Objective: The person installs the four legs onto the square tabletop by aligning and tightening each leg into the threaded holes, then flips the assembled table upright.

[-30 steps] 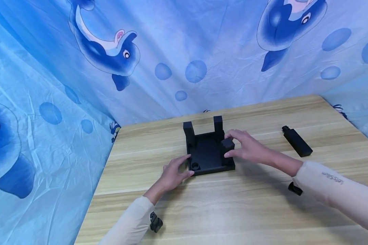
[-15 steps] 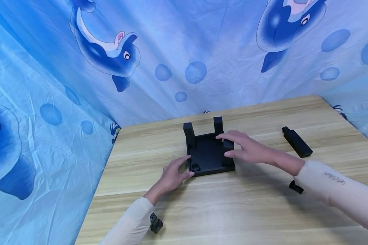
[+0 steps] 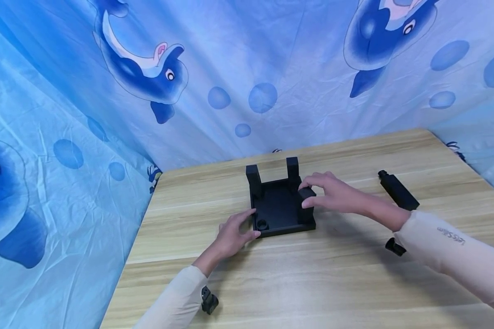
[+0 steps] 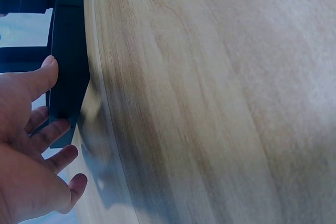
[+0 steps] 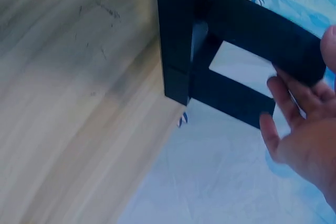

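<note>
The grip of the right hand (image 3: 333, 195) is pinched around the top of a smooth black square-sided post (image 3: 306, 215), with the thumb set on the near side and the forefinger on the far side. By the left hand (image 3: 232, 234), thumb and fingers are held spread, and the near left corner of a black, square, shallow-rimmed base (image 3: 286, 230) is touched at its outer edges. The base is laid flat on the pale wood-grain surface (image 3: 296, 283), in front of the person. The pinched post is stood upright at the base's near right corner. Two more upright black posts are seen at the far corners, one at the far left (image 3: 254, 179) and one at the far right (image 3: 292, 168). The near left corner is occupied by a short black round socket (image 3: 262, 224). Well apart to the right, a loose black square-sided post (image 3: 399, 189) is laid on its side, its narrower stepped tip pointed away from the person. Beside each pale sleeve (image 3: 448, 260) a small black object (image 3: 209, 300) is seen, its kind hard to tell. The surface is backed by a blue cloth (image 3: 238, 55) printed with dolphins and bubbles.
</note>
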Demonstrator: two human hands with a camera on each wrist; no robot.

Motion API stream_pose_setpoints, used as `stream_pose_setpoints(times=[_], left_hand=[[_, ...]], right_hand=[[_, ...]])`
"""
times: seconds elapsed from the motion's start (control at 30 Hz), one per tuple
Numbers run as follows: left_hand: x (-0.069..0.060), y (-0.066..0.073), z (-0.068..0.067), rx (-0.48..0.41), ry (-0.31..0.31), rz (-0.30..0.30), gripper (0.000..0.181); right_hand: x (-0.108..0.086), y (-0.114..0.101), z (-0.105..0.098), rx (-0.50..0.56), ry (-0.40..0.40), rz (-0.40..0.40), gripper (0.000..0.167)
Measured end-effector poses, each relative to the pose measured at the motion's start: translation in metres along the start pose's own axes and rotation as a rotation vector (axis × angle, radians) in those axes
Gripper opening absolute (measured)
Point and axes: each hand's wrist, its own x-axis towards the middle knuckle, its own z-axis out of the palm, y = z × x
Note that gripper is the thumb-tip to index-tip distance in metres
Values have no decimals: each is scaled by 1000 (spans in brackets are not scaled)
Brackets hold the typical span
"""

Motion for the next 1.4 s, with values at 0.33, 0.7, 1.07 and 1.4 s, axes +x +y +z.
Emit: stream_pose_setpoints(times=[0.33,0.7,1.07,1.4], left_hand=[[-1,2,-1,-9,12,2,64],[-1,2,-1,-8,6,2,64],[0,1,0,12,3,-1,64],[1,0,1,19,-2,1,64]], right_hand=[[4,-3,9,-41,86,-37,38],[-6,3,-8,81,-97,-106,46],[0,4,4,57,66,-31,31],[-4,3,0,23,9,-4,55]])
